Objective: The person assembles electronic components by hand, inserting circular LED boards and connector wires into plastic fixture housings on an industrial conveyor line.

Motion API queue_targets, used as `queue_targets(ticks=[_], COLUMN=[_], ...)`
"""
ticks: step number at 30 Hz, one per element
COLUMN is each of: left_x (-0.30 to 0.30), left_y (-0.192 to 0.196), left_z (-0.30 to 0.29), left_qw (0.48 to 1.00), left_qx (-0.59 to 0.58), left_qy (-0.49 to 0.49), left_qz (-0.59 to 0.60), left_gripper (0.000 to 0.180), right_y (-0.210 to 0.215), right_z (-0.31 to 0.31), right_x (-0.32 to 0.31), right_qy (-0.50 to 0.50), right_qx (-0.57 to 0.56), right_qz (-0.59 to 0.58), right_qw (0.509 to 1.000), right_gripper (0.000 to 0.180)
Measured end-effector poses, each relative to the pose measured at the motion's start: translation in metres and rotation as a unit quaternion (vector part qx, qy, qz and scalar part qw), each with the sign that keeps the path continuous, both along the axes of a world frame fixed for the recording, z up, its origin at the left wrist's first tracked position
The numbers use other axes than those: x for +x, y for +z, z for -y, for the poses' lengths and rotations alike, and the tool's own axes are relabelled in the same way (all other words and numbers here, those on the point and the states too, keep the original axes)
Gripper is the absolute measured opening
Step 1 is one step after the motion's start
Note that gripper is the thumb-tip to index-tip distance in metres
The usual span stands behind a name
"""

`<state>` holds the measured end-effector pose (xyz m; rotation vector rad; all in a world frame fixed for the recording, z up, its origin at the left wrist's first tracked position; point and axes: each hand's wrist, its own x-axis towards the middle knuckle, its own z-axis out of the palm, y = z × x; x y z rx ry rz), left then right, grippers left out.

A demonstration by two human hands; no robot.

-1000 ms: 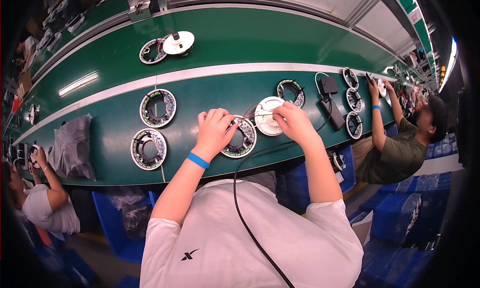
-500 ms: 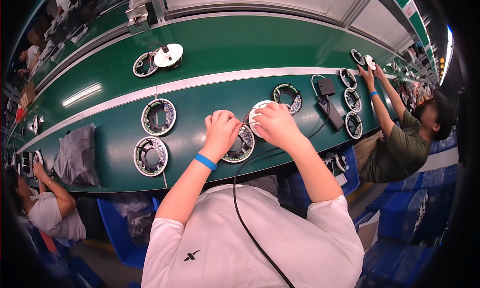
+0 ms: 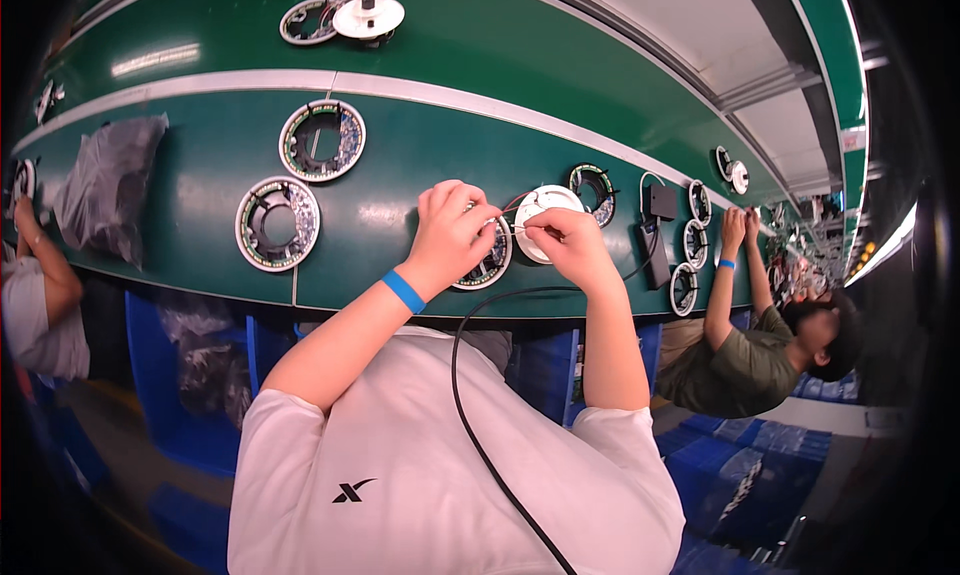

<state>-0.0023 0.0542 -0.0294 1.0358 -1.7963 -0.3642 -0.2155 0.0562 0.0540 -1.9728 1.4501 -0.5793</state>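
Observation:
My left hand (image 3: 450, 230), with a blue wristband, rests curled over a round ring-shaped lamp part (image 3: 487, 263) on the green conveyor belt (image 3: 380, 175). My right hand (image 3: 567, 243) pinches thin wires beside a white round lamp cover (image 3: 540, 207) lying just past that ring. The two hands sit close together. A black cable (image 3: 470, 395) runs down over my white shirt.
Two more ring parts (image 3: 278, 223) (image 3: 322, 139) lie left of my hands, another ring (image 3: 596, 189) and a black box (image 3: 660, 203) to the right. A white cover with a ring (image 3: 368, 17) sits across the belt. A person in a green shirt (image 3: 745, 360) works at right, another person (image 3: 40, 305) at left.
The view has shifted, so the belt sits tilted and closer. My right hand has slid from over the white cover to its near edge. The person at right has lowered their arms a little.

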Motion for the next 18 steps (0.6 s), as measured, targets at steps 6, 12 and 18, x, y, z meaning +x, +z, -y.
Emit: queue_targets(ticks=[6,12,18], left_x=[-0.011,-0.007,0.025], left_y=[0.0,-0.002,-0.006], left_z=[-0.012,-0.02,-0.035], left_qw=[0.999,0.998,0.998], left_qx=[0.002,0.013,0.053], left_qy=[-0.027,-0.041,-0.023], left_qz=[-0.036,-0.042,-0.026], left_gripper=[0.015,0.013,0.021], right_y=[-0.002,0.005,-0.01], right_z=[-0.007,-0.014,-0.025], right_x=[-0.005,0.009,0.034], right_qy=[-0.048,-0.058,-0.017], right_qx=[0.094,0.162,0.068], right_qz=[0.123,0.1,-0.073], right_qw=[0.987,0.98,0.995], right_gripper=[0.009,0.008,0.009])
